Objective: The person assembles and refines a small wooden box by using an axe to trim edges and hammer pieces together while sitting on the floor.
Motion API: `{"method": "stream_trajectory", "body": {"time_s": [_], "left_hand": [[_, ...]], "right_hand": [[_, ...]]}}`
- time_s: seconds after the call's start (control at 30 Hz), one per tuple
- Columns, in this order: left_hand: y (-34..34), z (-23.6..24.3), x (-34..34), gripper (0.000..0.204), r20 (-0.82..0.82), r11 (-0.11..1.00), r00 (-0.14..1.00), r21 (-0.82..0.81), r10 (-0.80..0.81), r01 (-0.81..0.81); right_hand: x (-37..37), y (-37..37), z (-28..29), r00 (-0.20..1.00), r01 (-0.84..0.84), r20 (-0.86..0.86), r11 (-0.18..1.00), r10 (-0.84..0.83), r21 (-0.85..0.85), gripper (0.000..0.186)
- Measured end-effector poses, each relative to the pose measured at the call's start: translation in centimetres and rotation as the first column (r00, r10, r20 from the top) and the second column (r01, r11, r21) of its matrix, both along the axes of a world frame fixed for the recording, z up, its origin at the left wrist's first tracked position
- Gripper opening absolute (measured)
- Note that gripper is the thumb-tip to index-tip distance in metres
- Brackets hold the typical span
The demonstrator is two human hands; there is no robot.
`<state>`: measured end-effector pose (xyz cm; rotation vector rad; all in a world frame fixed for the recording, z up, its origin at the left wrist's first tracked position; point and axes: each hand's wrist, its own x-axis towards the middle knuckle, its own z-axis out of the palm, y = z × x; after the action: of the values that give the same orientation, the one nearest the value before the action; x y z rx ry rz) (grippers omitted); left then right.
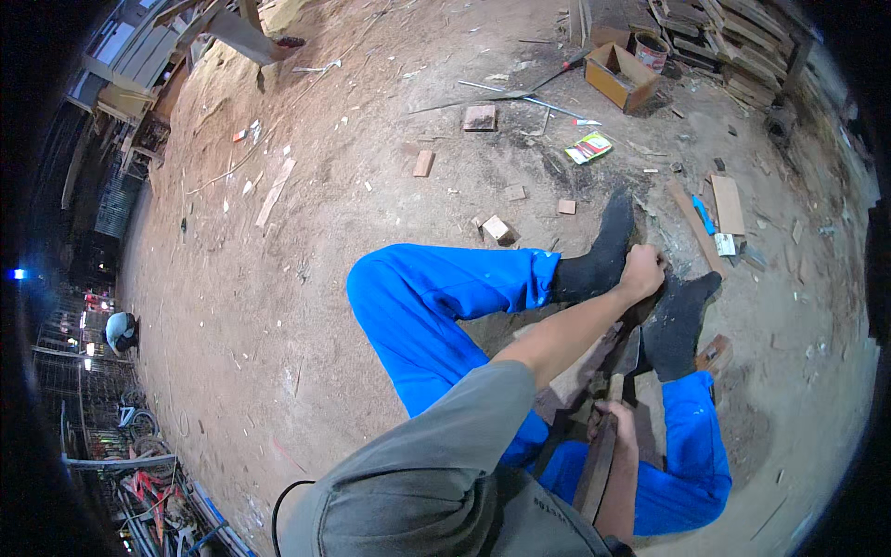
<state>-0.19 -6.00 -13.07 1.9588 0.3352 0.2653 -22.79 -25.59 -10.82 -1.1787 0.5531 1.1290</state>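
My left hand [642, 270] is closed in a fist between my two dark-socked feet, at the far end of a long dark piece; what lies inside its fingers is hidden. Closer to my body, my right hand [614, 423] wraps round a long wooden bar [599, 469] that slants up from my lap. A dark, flat piece [627, 353] with a lighter edge runs between the feet, partly hidden by my left arm. A small wooden block [713, 353] lies beside the right foot. My legs, in blue trousers, are bent on either side.
Small wood blocks [497, 229] are scattered on the dirt floor. Flat boards [728, 206] and a blue-handled tool [703, 214] lie beyond the right foot. Farther off are a yellow packet [588, 148], an open box [621, 78], a can [651, 52] and stacked planks [742, 46].
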Motion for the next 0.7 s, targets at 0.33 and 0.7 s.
{"method": "stream_trajectory", "body": {"time_s": [0.33,0.7], "left_hand": [[0.8,0.8,2.4,0.018,-0.247,0.716,0.906,0.555,-0.344,0.423],[4.0,2.7,1.7,0.015,-0.264,0.763,0.908,0.494,-0.325,0.417]], "right_hand": [[0.5,-0.2,0.3,0.999,0.013,0.032,1.000,-0.012,-0.017,0.021],[-0.1,-0.6,-2.3,0.996,-0.001,0.091,1.000,-0.001,0.023,0.025]]}}
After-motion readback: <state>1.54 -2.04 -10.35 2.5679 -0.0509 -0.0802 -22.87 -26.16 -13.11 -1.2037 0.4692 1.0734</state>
